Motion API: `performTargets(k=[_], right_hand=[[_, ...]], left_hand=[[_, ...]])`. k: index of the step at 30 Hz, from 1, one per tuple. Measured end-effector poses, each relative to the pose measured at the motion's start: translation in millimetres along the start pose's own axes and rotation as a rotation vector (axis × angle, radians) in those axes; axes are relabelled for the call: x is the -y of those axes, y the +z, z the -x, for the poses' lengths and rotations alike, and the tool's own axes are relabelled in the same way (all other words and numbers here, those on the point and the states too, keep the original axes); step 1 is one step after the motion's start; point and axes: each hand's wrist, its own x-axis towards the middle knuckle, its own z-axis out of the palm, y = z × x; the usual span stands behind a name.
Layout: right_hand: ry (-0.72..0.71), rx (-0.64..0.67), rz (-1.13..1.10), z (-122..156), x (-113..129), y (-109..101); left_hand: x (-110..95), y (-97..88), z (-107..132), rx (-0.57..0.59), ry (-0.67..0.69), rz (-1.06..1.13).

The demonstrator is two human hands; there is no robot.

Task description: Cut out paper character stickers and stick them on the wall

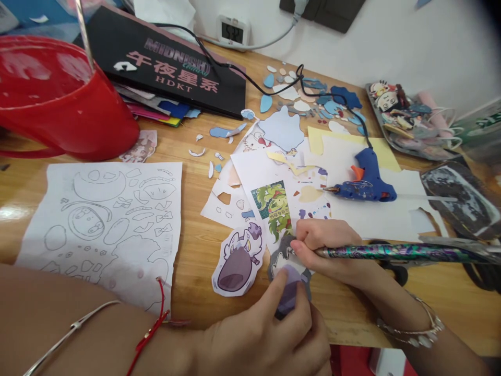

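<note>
My left hand [282,329] presses its fingertips on a layered paper cutout [289,287] in grey, white and purple, near the table's front edge. In my right hand [329,250] is a slim pen-like tool [391,253] with a shiny green and purple pattern, gripped like a pen. Its tip is hidden behind the fingers, close to the cutout's upper edge. Left of the cutout lies a printed purple character picture [238,261] with a large dark oval body. A green character print [274,209] lies just above the hands.
A blue glue gun [364,180] rests on papers at right, its black cord running back. Scissors [395,271] lie beyond my right wrist. Outlined template paper [113,209], a red bucket [97,120] and a black folder [168,68] are at left. Coloured paper scraps [329,107] and a tray [391,141] sit behind.
</note>
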Motion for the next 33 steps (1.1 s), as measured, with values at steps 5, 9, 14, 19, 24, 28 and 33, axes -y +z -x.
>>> performTargets(k=[5, 9, 14, 19, 24, 28, 33], right_hand=[[0.015, -0.086, -0.159, -0.1, -1.3, 1.4], [0.015, -0.060, -0.272, 1.1, -3.9, 2.0], [0.007, -0.018, -0.221, 1.0, -5.6, 0.8], [-0.011, -0.032, -0.123, -0.4, -4.4, 0.3], [-0.025, -0.016, -0.177, 0.9, -4.4, 0.1], [-0.018, -0.050, -0.136, 1.7, -4.1, 0.3], [-0.006, -0.111, -0.149, 1.8, -2.0, 1.0]], left_hand=[[-3.9, 3.6, 0.0, -0.022, -0.038, 0.013], [-4.0, 3.6, -0.2, -0.025, -0.040, 0.027], [-4.1, 3.4, -0.1, -0.025, -0.047, 0.039], [-3.1, 2.9, -0.2, -0.011, -0.032, 0.037], [-0.4, 0.2, -0.4, -0.011, -0.023, 0.034], [2.5, -2.3, 0.1, 0.017, 0.015, 0.026], [3.8, -4.1, 0.1, 0.045, 0.030, 0.011]])
